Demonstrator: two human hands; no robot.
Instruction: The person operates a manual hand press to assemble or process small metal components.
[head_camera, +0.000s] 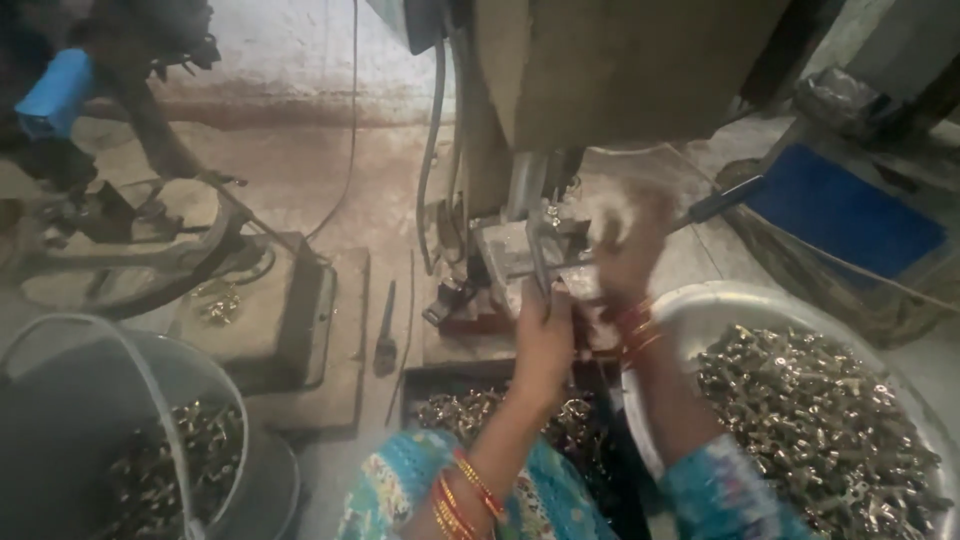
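both hands work at the small press fixture (520, 262): the left hand (545, 345) rests curled against its front edge, apparently pinching a small metal part there, while the right hand (625, 250) is blurred beside the fixture, so i cannot tell its grip. the part looks best seated square, with fingers kept clear of the ram above. to the right of the hands a pale basin (700, 300) holds small metal pieces (810, 420), more lie in a dark tray (470, 408) just below, a grey bucket (120, 420) sits far left, and no labels show.
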